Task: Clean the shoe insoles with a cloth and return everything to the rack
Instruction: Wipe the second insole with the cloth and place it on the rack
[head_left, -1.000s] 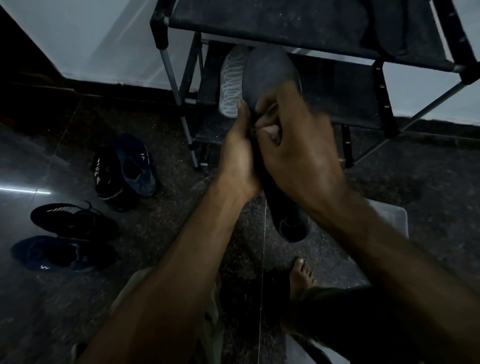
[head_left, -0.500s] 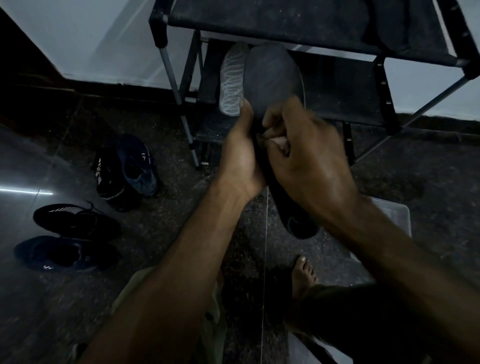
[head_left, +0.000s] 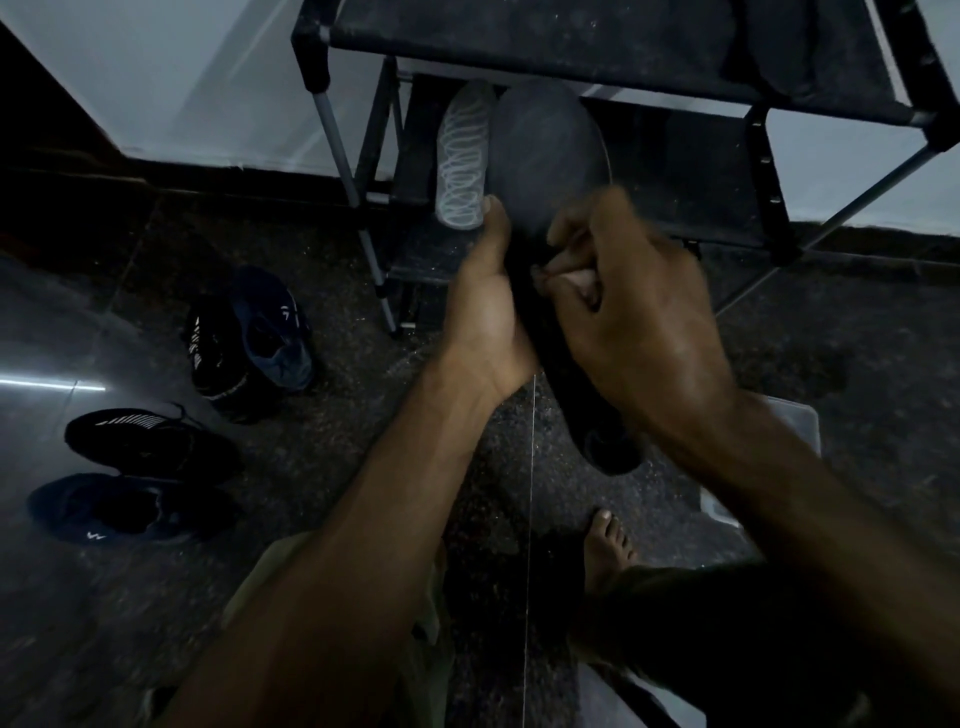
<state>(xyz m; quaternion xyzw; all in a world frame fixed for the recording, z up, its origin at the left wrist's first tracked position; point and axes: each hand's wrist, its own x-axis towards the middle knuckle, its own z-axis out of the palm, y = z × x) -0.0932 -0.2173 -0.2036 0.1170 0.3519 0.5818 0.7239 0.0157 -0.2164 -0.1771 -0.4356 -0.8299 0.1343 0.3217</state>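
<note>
A dark insole (head_left: 545, 150) is held upright in front of the rack (head_left: 571, 47), toe end up and heel end hanging low. My left hand (head_left: 488, 312) grips its left edge, thumb along the side. My right hand (head_left: 639, 322) presses on the insole's middle with its fingers curled round what looks like a small dark cloth, mostly hidden in the fist. A light grey patterned insole (head_left: 462, 161) leans on the rack's lower shelf just left of the dark one.
Several dark shoes lie on the floor to the left: a blue one (head_left: 270, 327) beside a black one (head_left: 213, 353), then another pair (head_left: 145, 441) nearer me. A pale plastic box (head_left: 795, 421) sits behind my right forearm. My bare foot (head_left: 608, 551) is below.
My right hand has slid down the dark insole toward me, so more of the toe end shows. My left hand keeps its grip in about the same place.
</note>
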